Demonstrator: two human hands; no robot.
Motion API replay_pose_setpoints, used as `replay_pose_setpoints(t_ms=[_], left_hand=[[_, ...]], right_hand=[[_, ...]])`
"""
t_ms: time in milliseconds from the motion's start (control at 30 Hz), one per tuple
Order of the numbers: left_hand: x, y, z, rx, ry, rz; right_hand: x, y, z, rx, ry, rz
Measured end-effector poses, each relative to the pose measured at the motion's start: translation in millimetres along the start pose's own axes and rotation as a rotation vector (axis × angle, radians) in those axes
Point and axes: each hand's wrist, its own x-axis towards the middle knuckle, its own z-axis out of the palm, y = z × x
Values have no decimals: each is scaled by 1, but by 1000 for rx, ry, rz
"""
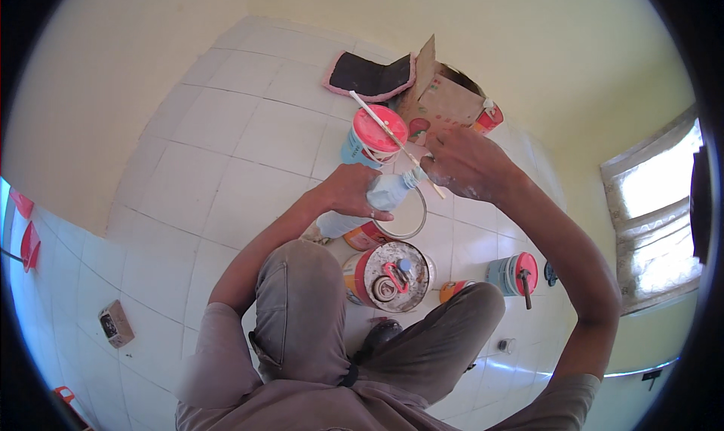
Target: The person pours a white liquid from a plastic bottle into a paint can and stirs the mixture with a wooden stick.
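Observation:
My left hand (353, 191) is wrapped around a clear plastic bottle (388, 193) with whitish contents or coating, tilted so its neck points up and right. At the bottle's mouth, my right hand (464, 163) has its fingers closed; what they pinch is hidden. A thin pale stick (385, 127) runs past those fingertips and over the red lid of a bucket (360, 150). Below the bottle stands an open can of white paint (411, 218). Nearer me is a large paint-smeared can (392, 303), with a blue cap (405, 265) and a red handle on its top.
A cardboard box (449, 103) and a dark pad with pink edging (369, 75) lie by the far wall. To the right, a hammer-like tool (526, 284) rests on a red-lidded bucket (501, 273). A small box-shaped object (116, 324) sits on the tiles at left.

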Motion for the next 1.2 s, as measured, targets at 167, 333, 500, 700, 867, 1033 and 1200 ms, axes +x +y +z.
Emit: replay_pose_setpoints(t_ms=[167,333,500,700,867,1033,1200], left_hand=[[-2,-1,1,32,-7,-15],[-4,0,-2,59,-19,-33],[-10,3,-9,49,-67,-117],[-17,6,-14,60,-98,-144],[-29,4,-9,9,-51,-133],[-46,-5,-6,-83,86,-21],[-56,-8,-9,-120,152,127]], right_hand=[[-11,-2,15,86,-104,90],[-37,7,52,238,29,232],[-51,2,102,565,216,412],[-42,-20,171,706,274,380],[-14,-38,229,740,15,297],[-1,-57,272,537,68,146],[5,-66,295,521,16,107]])
